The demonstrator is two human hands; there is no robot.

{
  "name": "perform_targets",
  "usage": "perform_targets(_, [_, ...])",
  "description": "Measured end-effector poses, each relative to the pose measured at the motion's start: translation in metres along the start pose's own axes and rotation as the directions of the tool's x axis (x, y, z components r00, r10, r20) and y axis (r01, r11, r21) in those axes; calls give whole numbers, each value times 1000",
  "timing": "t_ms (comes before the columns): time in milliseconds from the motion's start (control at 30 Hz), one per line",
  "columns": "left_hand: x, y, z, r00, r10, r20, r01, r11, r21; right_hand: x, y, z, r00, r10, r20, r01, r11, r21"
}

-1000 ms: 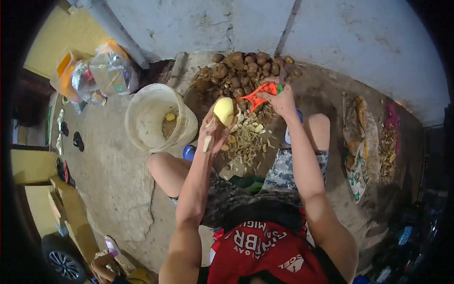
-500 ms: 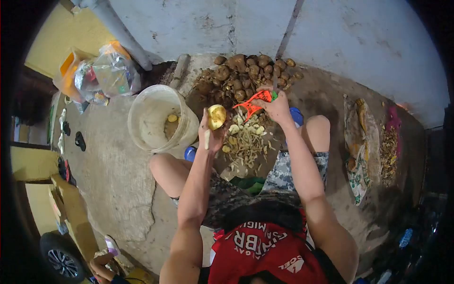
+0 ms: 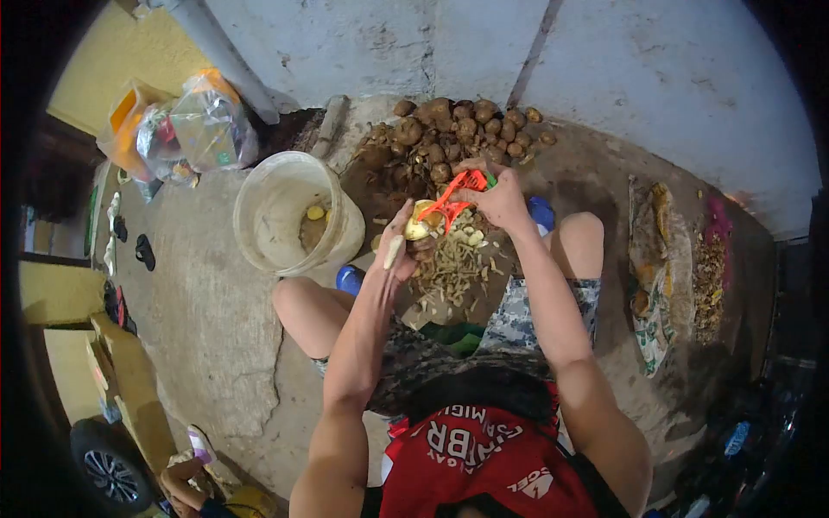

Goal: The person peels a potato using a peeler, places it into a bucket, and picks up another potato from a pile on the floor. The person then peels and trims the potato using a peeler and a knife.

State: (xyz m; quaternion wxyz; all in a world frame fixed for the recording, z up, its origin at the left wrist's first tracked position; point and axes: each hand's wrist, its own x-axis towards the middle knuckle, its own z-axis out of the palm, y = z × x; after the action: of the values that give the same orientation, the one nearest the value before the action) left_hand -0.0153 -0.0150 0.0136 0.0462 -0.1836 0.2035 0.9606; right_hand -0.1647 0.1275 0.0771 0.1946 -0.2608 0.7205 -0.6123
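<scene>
My left hand point(image 3: 399, 249) is closed around a partly peeled potato point(image 3: 416, 226) with a pale yellow surface. A strip of peel clings to that wrist. My right hand point(image 3: 503, 200) grips an orange peeler point(image 3: 469, 181); its frame lies across the right side of the potato and hides part of it. Something green point(image 3: 491, 181) shows by the right fingers, too small to name. Below both hands, between the legs, lies a heap of peelings point(image 3: 458, 268).
Beyond my hands is a pile of unpeeled potatoes point(image 3: 466, 129) against the wall. At left stands a white bucket point(image 3: 345, 220) with a peeled potato point(image 3: 315, 212) inside. Plastic bags point(image 3: 203, 129) sit behind it. A sack point(image 3: 652, 285) lies at right. Part of another person point(image 3: 186, 483) shows lower left.
My left hand has moved right with the potato, and my right hand has come slightly left and lower. The peeler, previously apart from the potato, now overlaps it.
</scene>
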Motion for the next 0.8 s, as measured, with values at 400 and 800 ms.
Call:
perform_targets(400, [0,3,17,964,108,-241,-71,985,158,-6,1,-1,998,-57,14,58,988,-141])
perform_targets(800, [-2,4,15,989,-146,-15,144,983,-111,-4,-1,-8,997,-73,-22,67,975,-210])
